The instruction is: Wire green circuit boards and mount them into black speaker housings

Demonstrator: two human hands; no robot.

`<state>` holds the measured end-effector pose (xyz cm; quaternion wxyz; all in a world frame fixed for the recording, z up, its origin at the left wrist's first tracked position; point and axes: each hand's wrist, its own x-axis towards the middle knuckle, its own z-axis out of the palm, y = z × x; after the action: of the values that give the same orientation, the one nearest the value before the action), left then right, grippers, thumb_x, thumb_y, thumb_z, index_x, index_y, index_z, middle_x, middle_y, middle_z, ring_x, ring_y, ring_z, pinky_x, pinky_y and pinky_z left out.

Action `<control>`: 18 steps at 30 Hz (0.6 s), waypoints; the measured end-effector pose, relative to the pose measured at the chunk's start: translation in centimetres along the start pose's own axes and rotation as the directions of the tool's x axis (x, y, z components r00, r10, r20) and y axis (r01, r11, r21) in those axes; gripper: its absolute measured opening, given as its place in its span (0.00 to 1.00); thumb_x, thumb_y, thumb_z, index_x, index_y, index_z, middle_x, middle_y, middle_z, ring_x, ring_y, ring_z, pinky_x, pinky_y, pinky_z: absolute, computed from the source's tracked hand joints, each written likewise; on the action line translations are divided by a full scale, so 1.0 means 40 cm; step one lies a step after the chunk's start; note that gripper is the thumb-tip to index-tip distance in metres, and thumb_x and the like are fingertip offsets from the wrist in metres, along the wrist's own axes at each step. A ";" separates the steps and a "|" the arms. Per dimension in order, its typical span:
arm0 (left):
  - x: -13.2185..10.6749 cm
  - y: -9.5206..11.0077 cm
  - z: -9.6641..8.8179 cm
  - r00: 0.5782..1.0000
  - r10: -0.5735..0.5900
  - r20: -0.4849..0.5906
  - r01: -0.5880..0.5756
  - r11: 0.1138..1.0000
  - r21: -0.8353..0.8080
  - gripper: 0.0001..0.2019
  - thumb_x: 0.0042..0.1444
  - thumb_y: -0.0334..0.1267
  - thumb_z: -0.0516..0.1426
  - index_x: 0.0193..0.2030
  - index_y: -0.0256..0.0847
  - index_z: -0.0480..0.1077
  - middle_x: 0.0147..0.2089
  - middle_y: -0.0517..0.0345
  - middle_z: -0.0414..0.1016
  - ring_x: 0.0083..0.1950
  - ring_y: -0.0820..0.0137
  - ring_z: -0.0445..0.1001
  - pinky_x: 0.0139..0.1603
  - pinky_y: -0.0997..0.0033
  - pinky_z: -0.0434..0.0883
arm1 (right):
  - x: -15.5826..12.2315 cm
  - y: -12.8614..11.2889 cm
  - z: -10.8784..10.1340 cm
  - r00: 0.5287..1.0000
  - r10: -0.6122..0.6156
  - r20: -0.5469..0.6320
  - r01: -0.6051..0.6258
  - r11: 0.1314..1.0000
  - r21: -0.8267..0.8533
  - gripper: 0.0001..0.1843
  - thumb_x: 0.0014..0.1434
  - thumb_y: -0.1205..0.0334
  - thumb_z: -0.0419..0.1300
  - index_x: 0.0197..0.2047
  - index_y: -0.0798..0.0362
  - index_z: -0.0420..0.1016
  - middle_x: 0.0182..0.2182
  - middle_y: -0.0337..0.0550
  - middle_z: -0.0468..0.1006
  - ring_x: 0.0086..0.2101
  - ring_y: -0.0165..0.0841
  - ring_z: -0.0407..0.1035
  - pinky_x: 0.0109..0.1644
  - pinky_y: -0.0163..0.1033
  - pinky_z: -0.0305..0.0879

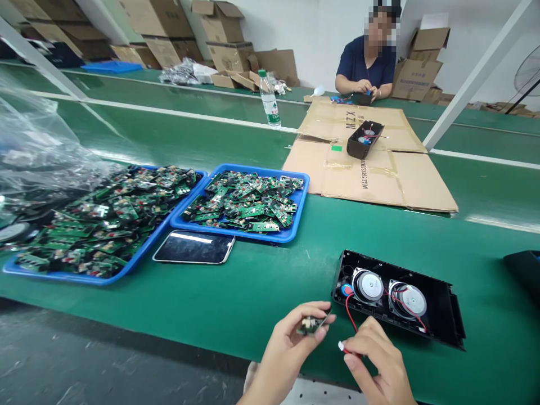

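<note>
Between the thumb and fingers of my left hand (291,343) is a small circuit board (310,324) with pale connectors on it. My right hand (377,360) pinches a red cable (351,315) close to its white plug (341,346), a short way right of the board and apart from it. The cable runs up into a black speaker housing (439,298), which lies open side up on the green table. Inside sit two round speakers (371,287) with thin red wires, and a small blue and red part (346,289) by the cable's end.
Two blue trays (291,235) heaped with circuit boards stand left, with a phone (194,247) before them. Flattened cardboard (405,191) carries another speaker housing (363,140). A water bottle (270,104) stands behind. Across the table a person (365,67) handles parts. A dark object (523,270) lies far right.
</note>
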<state>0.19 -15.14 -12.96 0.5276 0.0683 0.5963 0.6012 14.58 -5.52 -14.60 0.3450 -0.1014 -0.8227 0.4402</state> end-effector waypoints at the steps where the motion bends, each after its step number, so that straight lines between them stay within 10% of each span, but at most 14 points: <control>1: -0.003 -0.002 -0.006 0.998 0.046 0.042 -0.046 0.999 0.008 0.30 0.27 0.56 0.71 0.34 0.37 0.74 0.50 0.54 0.71 0.47 0.69 0.77 0.44 0.88 0.78 | 0.001 -0.001 0.000 1.000 -0.002 -0.002 0.002 1.000 0.001 0.06 0.67 0.67 0.49 0.39 0.53 0.67 0.25 0.40 0.66 0.27 0.33 0.59 0.28 0.37 0.58; 4: -0.012 -0.007 -0.015 0.982 0.146 0.124 -0.148 0.989 0.012 0.35 0.31 0.65 0.64 0.41 0.39 0.75 0.55 0.53 0.67 0.50 0.67 0.75 0.47 0.84 0.79 | 0.006 -0.004 -0.001 1.000 -0.003 -0.013 0.003 1.000 -0.010 0.06 0.66 0.69 0.50 0.39 0.54 0.67 0.24 0.39 0.65 0.26 0.32 0.58 0.27 0.36 0.57; 9: -0.013 0.001 -0.002 0.999 0.040 -0.009 -0.039 0.999 0.029 0.30 0.48 0.46 0.61 0.57 0.66 0.55 0.66 0.76 0.52 0.68 0.76 0.56 0.52 0.87 0.77 | 0.012 -0.006 0.000 0.999 -0.026 -0.021 0.025 0.999 -0.045 0.07 0.65 0.71 0.50 0.37 0.55 0.67 0.22 0.38 0.63 0.25 0.31 0.57 0.26 0.36 0.56; 11: -0.008 0.004 0.000 0.999 -0.013 -0.033 0.013 1.000 0.023 0.31 0.46 0.44 0.63 0.56 0.60 0.57 0.64 0.71 0.57 0.68 0.78 0.56 0.51 0.93 0.75 | 0.012 -0.003 -0.001 0.998 -0.054 -0.021 0.052 0.997 -0.065 0.07 0.64 0.73 0.51 0.38 0.56 0.68 0.22 0.39 0.64 0.24 0.31 0.57 0.26 0.36 0.57; 15: 0.000 0.000 -0.005 0.993 -0.116 -0.002 0.116 0.993 -0.019 0.24 0.47 0.46 0.62 0.49 0.43 0.61 0.49 0.52 0.73 0.39 0.72 0.78 0.31 0.84 0.78 | 0.011 0.003 -0.004 0.994 -0.103 -0.037 0.097 0.988 -0.120 0.08 0.61 0.76 0.52 0.39 0.56 0.69 0.24 0.41 0.67 0.25 0.32 0.58 0.27 0.38 0.58; 18: 0.000 -0.004 -0.007 0.998 -0.040 0.038 0.043 0.997 -0.067 0.25 0.49 0.50 0.58 0.50 0.43 0.58 0.40 0.54 0.75 0.20 0.81 0.68 0.19 0.84 0.66 | 0.015 0.001 -0.004 0.989 -0.120 -0.086 0.105 0.980 -0.169 0.09 0.59 0.78 0.54 0.38 0.57 0.70 0.24 0.42 0.66 0.26 0.33 0.58 0.27 0.38 0.58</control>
<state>0.07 -15.37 -13.16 0.5528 0.0488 0.5670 0.6087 14.22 -5.12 -14.29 0.3987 -0.1036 -0.8431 0.3456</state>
